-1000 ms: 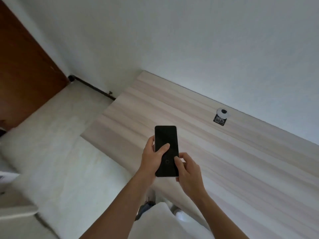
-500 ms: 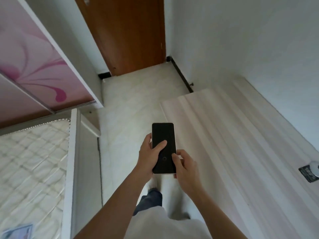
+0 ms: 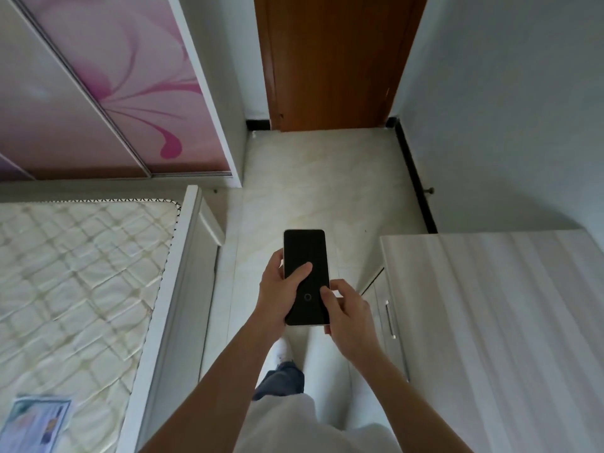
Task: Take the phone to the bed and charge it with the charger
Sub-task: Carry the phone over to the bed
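Note:
A black phone point(image 3: 305, 253) with a dark screen is held upright in front of me, over the floor. My left hand point(image 3: 276, 291) wraps its left edge, thumb lying across the screen. My right hand point(image 3: 348, 313) grips the lower right corner, thumb on the glass. The bed point(image 3: 75, 289), a bare quilted white mattress in a white frame, lies to the left. No charger is in view.
A light wooden desk point(image 3: 496, 322) with a drawer handle stands at the right. A brown door point(image 3: 333, 60) is straight ahead past a strip of pale tiled floor point(image 3: 320, 184). A pink flowered wardrobe point(image 3: 108, 80) fills the upper left. A printed card point(image 3: 36, 426) lies on the mattress.
The view has swung left, away from the desk and wall toward the door, wardrobe and bed. The small item on the desk has left the frame. Both hands keep the same hold on the phone.

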A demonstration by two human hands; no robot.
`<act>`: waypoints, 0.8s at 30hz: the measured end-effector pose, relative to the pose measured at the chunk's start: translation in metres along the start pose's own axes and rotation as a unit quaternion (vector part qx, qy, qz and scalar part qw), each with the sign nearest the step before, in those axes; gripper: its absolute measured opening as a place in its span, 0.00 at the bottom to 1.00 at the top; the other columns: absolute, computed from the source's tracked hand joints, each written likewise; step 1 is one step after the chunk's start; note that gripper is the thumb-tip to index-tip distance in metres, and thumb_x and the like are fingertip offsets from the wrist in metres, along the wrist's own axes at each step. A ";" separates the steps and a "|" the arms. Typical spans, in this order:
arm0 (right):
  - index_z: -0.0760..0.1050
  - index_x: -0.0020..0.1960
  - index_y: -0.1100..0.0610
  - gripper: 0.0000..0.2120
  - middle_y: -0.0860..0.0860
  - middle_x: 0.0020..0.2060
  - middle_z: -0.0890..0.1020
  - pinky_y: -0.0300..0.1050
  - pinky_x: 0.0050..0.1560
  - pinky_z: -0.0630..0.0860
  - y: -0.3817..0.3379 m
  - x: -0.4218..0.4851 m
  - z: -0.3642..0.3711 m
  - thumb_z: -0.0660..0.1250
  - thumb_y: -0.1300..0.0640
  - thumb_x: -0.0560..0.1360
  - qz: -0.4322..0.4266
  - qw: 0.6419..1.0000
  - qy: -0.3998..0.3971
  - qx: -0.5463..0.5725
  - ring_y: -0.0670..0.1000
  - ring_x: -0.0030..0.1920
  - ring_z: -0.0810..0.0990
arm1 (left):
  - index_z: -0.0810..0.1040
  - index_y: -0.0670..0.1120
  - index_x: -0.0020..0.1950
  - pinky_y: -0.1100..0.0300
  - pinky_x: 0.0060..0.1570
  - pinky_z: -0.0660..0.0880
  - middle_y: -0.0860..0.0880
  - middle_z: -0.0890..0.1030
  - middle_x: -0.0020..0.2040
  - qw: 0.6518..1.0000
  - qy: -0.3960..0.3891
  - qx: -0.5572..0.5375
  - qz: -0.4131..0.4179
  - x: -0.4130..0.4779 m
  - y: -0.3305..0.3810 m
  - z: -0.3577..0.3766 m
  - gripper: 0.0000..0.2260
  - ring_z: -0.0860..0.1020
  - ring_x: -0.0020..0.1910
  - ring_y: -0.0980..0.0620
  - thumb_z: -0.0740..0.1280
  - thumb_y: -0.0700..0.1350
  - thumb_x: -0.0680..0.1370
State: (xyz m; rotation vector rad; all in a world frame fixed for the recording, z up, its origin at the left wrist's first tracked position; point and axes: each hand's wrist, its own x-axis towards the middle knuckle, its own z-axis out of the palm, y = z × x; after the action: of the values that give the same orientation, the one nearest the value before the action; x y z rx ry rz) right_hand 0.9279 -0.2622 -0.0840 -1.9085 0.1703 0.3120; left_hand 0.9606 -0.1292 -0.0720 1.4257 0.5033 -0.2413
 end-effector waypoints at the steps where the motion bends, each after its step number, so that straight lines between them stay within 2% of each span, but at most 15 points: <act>1: 0.74 0.54 0.54 0.07 0.50 0.31 0.83 0.38 0.27 0.75 -0.011 0.017 0.006 0.58 0.52 0.82 -0.001 1.000 -0.003 -0.002 0.46 0.26 0.78 | 0.75 0.51 0.63 0.44 0.50 0.83 0.45 0.85 0.53 1.000 0.002 -0.005 0.002 0.016 0.011 -0.007 0.15 0.85 0.48 0.44 0.71 0.45 0.77; 9: 0.74 0.50 0.52 0.07 0.48 0.28 0.81 0.38 0.26 0.74 -0.080 0.128 0.055 0.59 0.53 0.82 -0.010 1.000 -0.021 -0.007 0.45 0.24 0.76 | 0.75 0.54 0.62 0.41 0.52 0.82 0.46 0.85 0.53 0.999 0.024 -0.032 -0.002 0.118 0.075 -0.059 0.14 0.85 0.49 0.43 0.71 0.45 0.77; 14: 0.74 0.50 0.51 0.07 0.53 0.31 0.84 0.47 0.30 0.78 -0.097 0.175 0.070 0.59 0.51 0.81 0.002 0.999 -0.037 -0.022 0.49 0.25 0.77 | 0.75 0.53 0.63 0.39 0.55 0.81 0.46 0.85 0.54 0.999 0.036 -0.031 -0.013 0.166 0.091 -0.074 0.16 0.85 0.51 0.43 0.71 0.45 0.77; 18: 0.72 0.46 0.46 0.06 0.46 0.32 0.83 0.45 0.34 0.81 -0.109 0.221 0.077 0.59 0.51 0.81 0.006 0.998 -0.048 -0.034 0.54 0.33 0.83 | 0.75 0.53 0.63 0.39 0.53 0.82 0.46 0.85 0.53 0.998 0.053 -0.031 -0.012 0.204 0.105 -0.077 0.15 0.85 0.50 0.44 0.71 0.45 0.77; 22: 0.70 0.44 0.46 0.07 0.39 0.31 0.80 0.32 0.33 0.78 -0.128 0.277 0.081 0.59 0.52 0.81 -0.011 0.997 -0.068 -0.045 0.48 0.30 0.82 | 0.74 0.52 0.64 0.43 0.52 0.83 0.46 0.85 0.53 0.997 0.081 0.000 0.013 0.251 0.129 -0.079 0.16 0.85 0.49 0.46 0.71 0.45 0.78; 24: 0.71 0.46 0.47 0.06 0.42 0.31 0.81 0.37 0.34 0.80 -0.139 0.310 0.080 0.59 0.51 0.81 -0.018 0.995 -0.081 -0.048 0.50 0.30 0.82 | 0.74 0.51 0.64 0.42 0.52 0.83 0.46 0.84 0.54 0.995 0.095 -0.003 0.020 0.279 0.145 -0.078 0.16 0.84 0.50 0.45 0.71 0.45 0.78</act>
State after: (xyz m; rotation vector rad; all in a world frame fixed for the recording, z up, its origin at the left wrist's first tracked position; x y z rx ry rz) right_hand 1.2508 -0.1281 -0.0774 -1.9682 0.0127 0.4561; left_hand 1.2550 0.0059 -0.0808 1.4583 0.6298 -0.0728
